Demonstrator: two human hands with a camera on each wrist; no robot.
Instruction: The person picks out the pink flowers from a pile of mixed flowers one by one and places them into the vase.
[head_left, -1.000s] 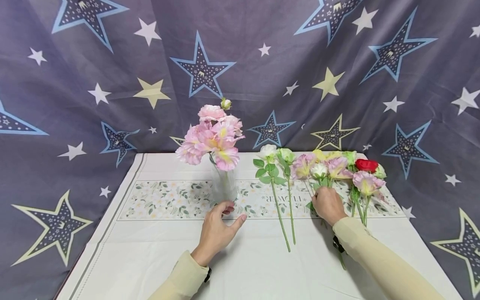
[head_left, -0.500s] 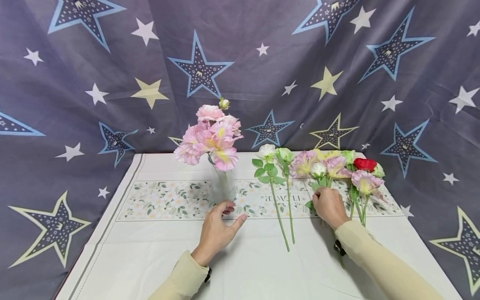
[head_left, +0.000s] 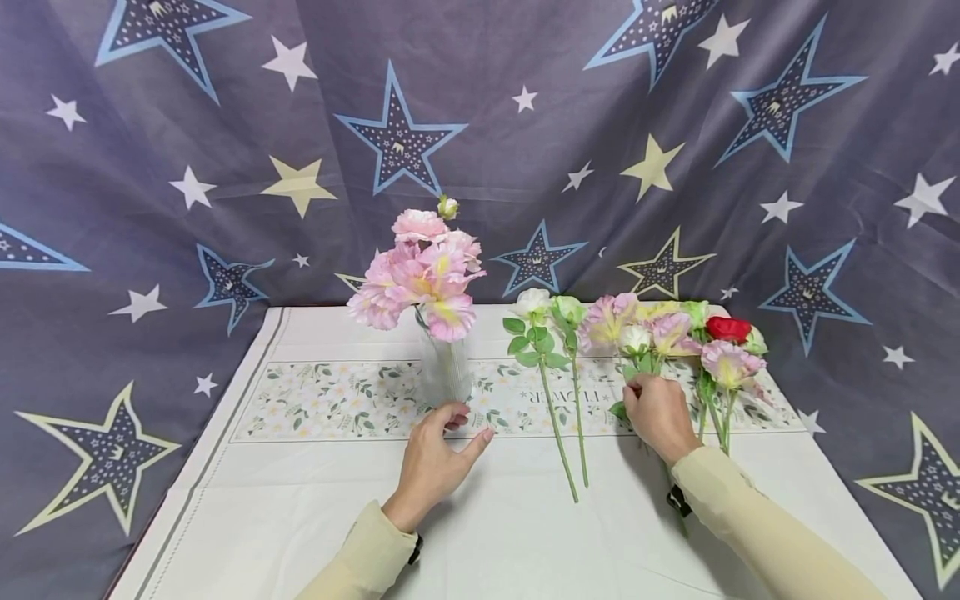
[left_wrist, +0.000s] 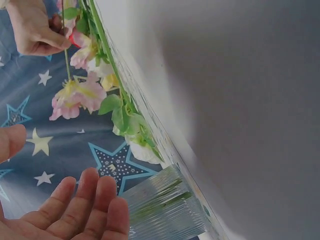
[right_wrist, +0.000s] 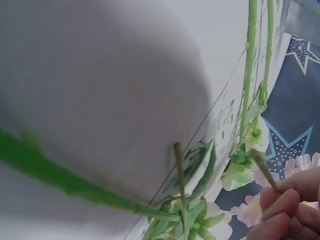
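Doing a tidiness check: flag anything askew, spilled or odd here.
The grey printed lettering on the white leaf-patterned band is upside down from the near side, which looks odd. The clear ribbed vase stands upright; no spill shows.

Just beyond the relaxed left hand (head_left: 435, 462) stands a clear vase (head_left: 447, 375) of pink flowers (head_left: 423, 279). The right hand (head_left: 662, 417) pinches a pink-and-yellow flower (head_left: 607, 322) by its stem, with a red flower (head_left: 727, 328) beyond it to the right. Between the hands, a white rose (head_left: 532, 304) and a pale green rose (head_left: 570, 311) lie on the surface (head_left: 517, 533).
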